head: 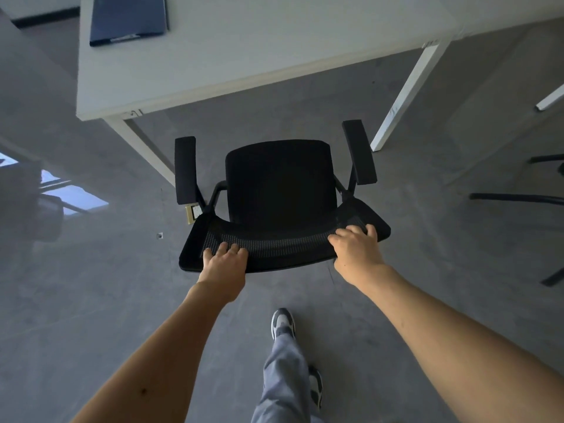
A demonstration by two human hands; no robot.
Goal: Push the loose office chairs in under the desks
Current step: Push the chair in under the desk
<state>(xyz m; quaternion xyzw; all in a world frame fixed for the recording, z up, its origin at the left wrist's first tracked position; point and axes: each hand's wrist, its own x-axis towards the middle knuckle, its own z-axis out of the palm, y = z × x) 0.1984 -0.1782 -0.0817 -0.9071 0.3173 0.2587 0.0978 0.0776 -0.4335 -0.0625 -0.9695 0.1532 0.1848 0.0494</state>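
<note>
A black mesh office chair with two padded armrests stands on the grey floor, its seat facing a white desk. The seat's front edge sits just short of the desk's near edge, between the desk's white legs. My left hand grips the top of the mesh backrest on its left side, fingers curled over the rim. My right hand grips the same backrest top on its right side. The chair's base and wheels are hidden under the seat.
A dark blue folder lies on the desk's far left. Black legs of another chair show at the right edge, beside a second white desk leg. A small floor socket sits left of the chair. My foot is behind it.
</note>
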